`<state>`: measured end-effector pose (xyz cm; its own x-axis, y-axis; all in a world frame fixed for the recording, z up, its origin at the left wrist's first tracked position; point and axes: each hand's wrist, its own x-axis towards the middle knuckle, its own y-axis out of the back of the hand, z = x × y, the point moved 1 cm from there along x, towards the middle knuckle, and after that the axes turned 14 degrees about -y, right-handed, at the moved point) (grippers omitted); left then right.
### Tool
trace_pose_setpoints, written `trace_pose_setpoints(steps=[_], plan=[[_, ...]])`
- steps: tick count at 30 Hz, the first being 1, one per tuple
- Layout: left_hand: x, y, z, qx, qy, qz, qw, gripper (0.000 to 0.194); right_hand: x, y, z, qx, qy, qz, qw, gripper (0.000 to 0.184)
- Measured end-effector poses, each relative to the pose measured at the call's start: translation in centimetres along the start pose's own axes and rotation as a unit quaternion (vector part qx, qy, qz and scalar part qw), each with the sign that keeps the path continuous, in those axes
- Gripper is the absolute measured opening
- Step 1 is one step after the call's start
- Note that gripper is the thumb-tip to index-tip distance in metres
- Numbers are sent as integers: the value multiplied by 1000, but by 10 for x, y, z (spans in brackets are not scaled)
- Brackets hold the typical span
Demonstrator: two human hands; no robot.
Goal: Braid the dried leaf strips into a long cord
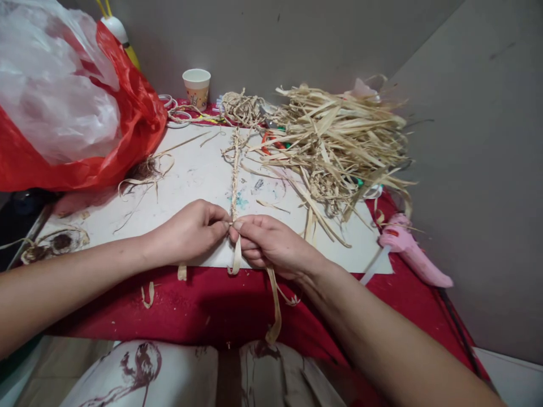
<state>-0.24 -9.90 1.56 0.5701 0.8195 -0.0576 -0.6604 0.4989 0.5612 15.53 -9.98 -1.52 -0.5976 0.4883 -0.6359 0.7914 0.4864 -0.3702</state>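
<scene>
A narrow braid of dry straw-coloured strips runs up the white board, away from my body. At its near end my left hand pinches the strands between thumb and forefinger. My right hand grips the same end from the other side, fingers curled, the two thumbs almost touching. One loose flat strip hangs down between the hands. Another long strip trails below my right hand over the board's front edge. A short strip end shows under my left wrist.
A big heap of dry strips lies at back right, beside a coil of braided cord and a paper cup. A pink glue gun rests at right on the red cloth. A red plastic bag bulges at left.
</scene>
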Motion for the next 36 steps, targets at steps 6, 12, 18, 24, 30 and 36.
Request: trace_pose_setpoints(steps=[6, 12, 18, 24, 30, 36], plan=[[3, 7, -1, 30, -24, -3, 999, 24, -2, 1, 0, -53, 13, 4, 999, 20], [7, 12, -5, -105, 29, -43, 993, 26, -1, 2, -2, -127, 34, 43, 990, 20], [14, 10, -15, -185, 37, -68, 980, 28, -4, 1, -6, -239, 57, 117, 962, 23], [17, 8, -25, -256, 60, -82, 961, 26, -6, -1, -6, -310, 81, 168, 932, 23], [18, 9, -28, -279, 88, -82, 953, 24, -10, 2, -7, -364, 82, 203, 905, 25], [15, 7, -28, -232, 71, -74, 967, 24, -11, 5, -8, -283, 67, 228, 929, 27]])
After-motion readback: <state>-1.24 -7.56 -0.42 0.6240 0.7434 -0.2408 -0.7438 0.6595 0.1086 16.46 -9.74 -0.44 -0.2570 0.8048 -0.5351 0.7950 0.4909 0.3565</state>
